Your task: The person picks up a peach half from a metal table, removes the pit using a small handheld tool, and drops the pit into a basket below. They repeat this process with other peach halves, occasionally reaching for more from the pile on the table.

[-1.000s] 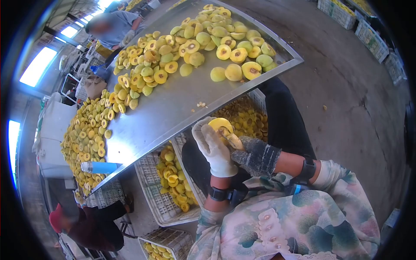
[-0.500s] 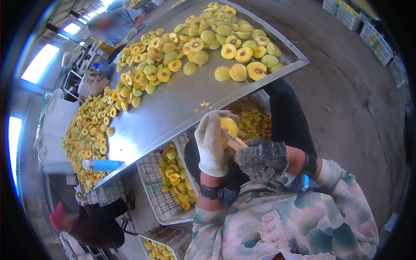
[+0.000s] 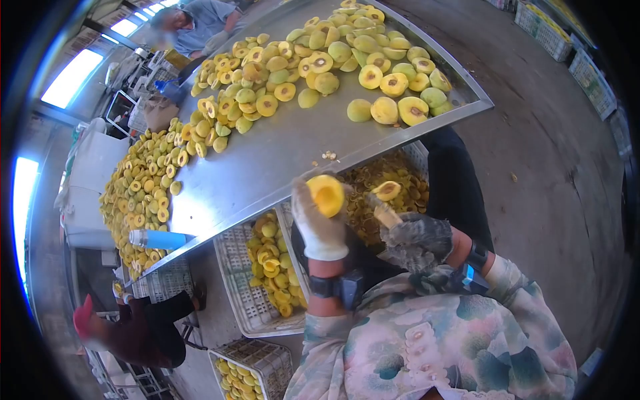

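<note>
The left hand (image 3: 319,223), in a white cloth glove, is closed around a yellow peach half (image 3: 326,195) and has turned since half a second ago: the hollowed cut face now shows toward the camera, where the glove's back covered most of the fruit before. The right hand (image 3: 419,239), in a grey knitted glove, grips a pale-handled coring tool (image 3: 383,212). That tool was pressed into the fruit a moment ago; now it has drawn clear to the right, and a small yellow scooped piece (image 3: 387,191) sits at its tip, just apart from the peach half.

Both hands are held over a white plastic crate of yellow scraps (image 3: 390,193) just below the near edge of the shiny metal tabletop (image 3: 280,150). To its left, a second white slotted crate (image 3: 247,287) holds pitted halves. The heaps of yellow-green halved peaches (image 3: 373,73) on the tabletop lie as they did. A blue cylindrical bottle (image 3: 160,239) rests at the tabletop's near left edge, unmoved. A person in a blue shirt (image 3: 200,27) works at the far end, and another in a red cap (image 3: 85,320) sits low at the near left.
</note>
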